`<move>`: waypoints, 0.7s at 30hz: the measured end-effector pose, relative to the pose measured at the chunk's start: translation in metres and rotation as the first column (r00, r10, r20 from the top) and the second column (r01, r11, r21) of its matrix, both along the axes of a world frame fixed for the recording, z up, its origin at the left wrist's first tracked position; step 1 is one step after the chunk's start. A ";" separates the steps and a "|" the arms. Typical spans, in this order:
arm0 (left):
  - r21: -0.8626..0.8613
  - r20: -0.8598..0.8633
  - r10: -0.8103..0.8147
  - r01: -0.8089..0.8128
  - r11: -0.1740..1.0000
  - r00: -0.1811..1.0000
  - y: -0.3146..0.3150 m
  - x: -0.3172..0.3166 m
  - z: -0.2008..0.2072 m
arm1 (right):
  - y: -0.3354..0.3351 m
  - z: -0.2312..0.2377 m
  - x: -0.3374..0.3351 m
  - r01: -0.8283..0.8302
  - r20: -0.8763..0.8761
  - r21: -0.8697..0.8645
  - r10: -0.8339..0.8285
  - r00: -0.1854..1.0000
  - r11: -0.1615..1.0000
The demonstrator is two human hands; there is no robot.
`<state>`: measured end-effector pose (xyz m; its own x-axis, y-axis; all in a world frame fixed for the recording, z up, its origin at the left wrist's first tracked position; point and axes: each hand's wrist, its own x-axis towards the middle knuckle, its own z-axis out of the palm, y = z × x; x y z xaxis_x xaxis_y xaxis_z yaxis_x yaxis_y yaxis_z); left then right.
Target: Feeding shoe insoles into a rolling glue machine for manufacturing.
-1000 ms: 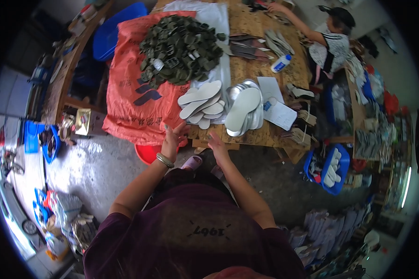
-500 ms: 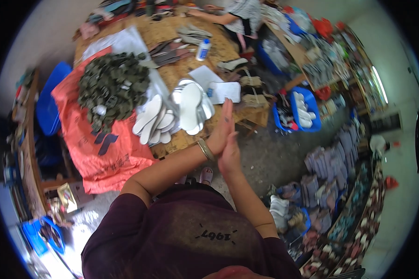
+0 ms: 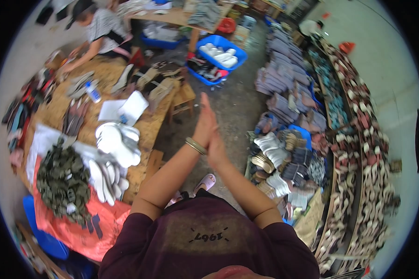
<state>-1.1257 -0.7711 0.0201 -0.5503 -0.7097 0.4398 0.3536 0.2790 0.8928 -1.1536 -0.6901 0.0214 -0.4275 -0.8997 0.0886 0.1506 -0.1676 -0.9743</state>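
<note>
Left hand (image 3: 204, 124) is pressing right hand (image 3: 216, 148), fingers straight, empty; left of them, insoles (image 3: 111, 142) are looking light, bendable, edge-graspable.

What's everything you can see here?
Table: one, brown wood, left
Sack: one, orange, lower left
Small pieces: countless, dark green, on sack
Insoles: two piles, white, on table
Bottle: one, white-blue, on table
Papers: two, white, on table
Tubs: several, blue, spread around
Bundles: many, mostly grey-purple, right of centre
Shoe parts: countless, mixed colours, far right
Co-worker: one clear, pale top, upper left
Bracelet: one, metallic, left wrist
Shirt: one, dark purple, bottom centre
Left hand: one, bare, centre, flat
Right hand: one, bare, flat against left
</note>
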 end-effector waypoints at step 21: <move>0.190 -0.213 -0.458 0.496 0.847 0.863 0.084 -0.273 0.097 | 0.100 0.045 -0.215 0.314 -0.444 -0.392 -0.477 0.758 0.864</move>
<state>-1.3992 -0.6869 0.1174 -0.7860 -0.4681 0.4038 0.5273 -0.1665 0.8332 -1.3688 -0.5900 0.0665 -0.5564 -0.5597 0.6142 -0.4946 -0.3709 -0.7860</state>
